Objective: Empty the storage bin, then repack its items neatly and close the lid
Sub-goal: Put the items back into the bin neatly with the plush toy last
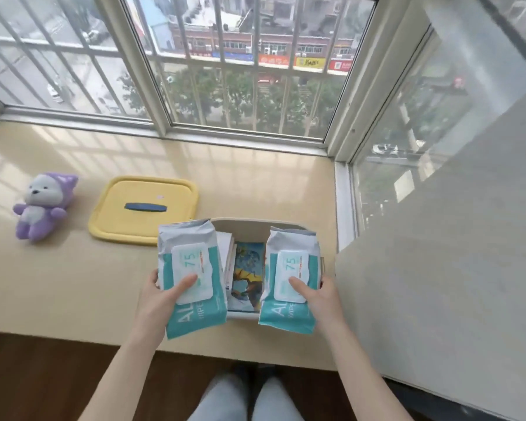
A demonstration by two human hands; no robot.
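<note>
My left hand (157,302) grips one teal-and-white wet-wipe pack (192,268) and my right hand (321,299) grips a second wet-wipe pack (292,268). Both are over the white plastic storage bin (243,221) at the right end of the beige window ledge (255,177). The packs hide most of the bin; I can just see a colourful printed cover (248,268) between them. The flat yellow lid (143,208) lies to the left, with the purple plush toy (41,205) beyond it and bare ledge behind.

Glossy beige window ledge (73,275), purple plush toy (41,205), yellow lid (146,208), storage bin (243,221) on it.
</note>
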